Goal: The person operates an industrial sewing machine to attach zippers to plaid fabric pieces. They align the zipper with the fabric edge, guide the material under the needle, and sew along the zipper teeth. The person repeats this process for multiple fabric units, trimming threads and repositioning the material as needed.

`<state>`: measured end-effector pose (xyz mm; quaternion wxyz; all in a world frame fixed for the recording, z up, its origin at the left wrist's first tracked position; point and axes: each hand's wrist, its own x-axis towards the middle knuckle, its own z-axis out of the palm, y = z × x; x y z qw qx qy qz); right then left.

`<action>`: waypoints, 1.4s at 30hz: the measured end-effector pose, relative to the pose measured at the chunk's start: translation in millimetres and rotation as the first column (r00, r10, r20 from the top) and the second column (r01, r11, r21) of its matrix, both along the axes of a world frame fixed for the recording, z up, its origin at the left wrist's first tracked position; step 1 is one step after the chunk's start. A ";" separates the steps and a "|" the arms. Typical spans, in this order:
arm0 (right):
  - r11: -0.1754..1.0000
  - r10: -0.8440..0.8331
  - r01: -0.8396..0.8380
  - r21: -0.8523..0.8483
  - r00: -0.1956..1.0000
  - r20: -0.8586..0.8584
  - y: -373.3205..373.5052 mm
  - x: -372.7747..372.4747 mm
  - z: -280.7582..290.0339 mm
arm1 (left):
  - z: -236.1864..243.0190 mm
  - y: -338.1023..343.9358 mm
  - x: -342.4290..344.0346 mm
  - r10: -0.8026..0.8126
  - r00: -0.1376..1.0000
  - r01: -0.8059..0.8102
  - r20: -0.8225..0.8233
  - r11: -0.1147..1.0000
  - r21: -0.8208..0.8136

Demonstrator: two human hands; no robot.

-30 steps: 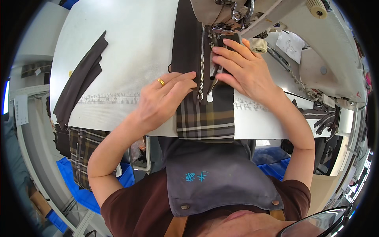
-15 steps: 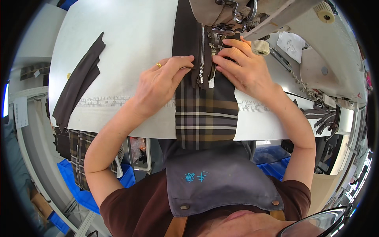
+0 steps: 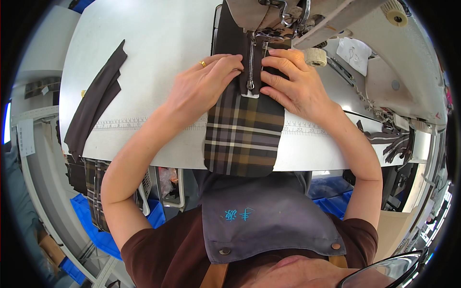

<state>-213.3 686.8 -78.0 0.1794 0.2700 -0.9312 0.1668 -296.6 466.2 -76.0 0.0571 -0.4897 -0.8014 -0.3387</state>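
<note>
— Under the needle head of the sewing machine (image 3: 288, 19), at about 12 o'clock, what lies there?

— One plaid fabric piece (image 3: 242, 129) in brown, grey and cream, with a dark panel at its top. A metal zipper (image 3: 250, 60) runs down that panel, its pull hanging at the lower end beside a small white tab. The fabric's lower edge droops over the near edge of the white table (image 3: 153, 43), toward 6 o'clock.

— And the 2 hands?

— The left hand (image 3: 201, 89) lies flat at 9 o'clock of the zipper, fingers close together and stretched out, tips pressing the dark panel right beside the teeth. A gold ring (image 3: 203, 63) sits on 1 finger. The right hand (image 3: 293, 86) mirrors it at 3 o'clock, fingers slightly spread, pressing the cloth down. Neither grips anything; both just pin the fabric flat.

— What else is about?

— A printed ruler strip (image 3: 144, 126) along the table's near edge. A dark fabric strip (image 3: 96, 103) lies well apart at 9 o'clock, hanging over the table's side. A cream thumbwheel (image 3: 315, 56) on the machine sits just beside the right fingers, at 2 o'clock. Blue bins (image 3: 96, 225) stand below the table.
</note>
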 end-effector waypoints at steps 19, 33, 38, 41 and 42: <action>0.991 -0.070 0.074 -0.113 0.997 0.039 -9.2 1.6 -0.1 | 5.0 14.3 -11.9 -0.006 0.990 0.010 0.138 1.000 -0.024; 0.990 -0.132 0.132 -0.041 0.991 -0.004 -14.1 4.0 -2.4 | -2.0 20.2 -31.5 -0.085 0.991 0.074 0.102 0.992 0.101; 0.988 -0.141 0.144 -0.062 0.989 0.054 -11.8 3.6 -3.1 | 5.2 22.8 -25.3 -0.071 0.992 0.066 0.104 0.997 0.049; 0.985 -0.164 0.164 -0.044 0.986 0.011 -13.7 4.1 -3.1 | 3.5 26.6 -27.0 -0.007 0.966 -0.017 0.257 0.996 0.092; 0.985 -0.171 0.171 -0.023 0.985 0.017 -13.7 4.8 -2.6 | 5.1 27.4 -26.8 0.010 0.936 -0.052 0.351 0.993 0.109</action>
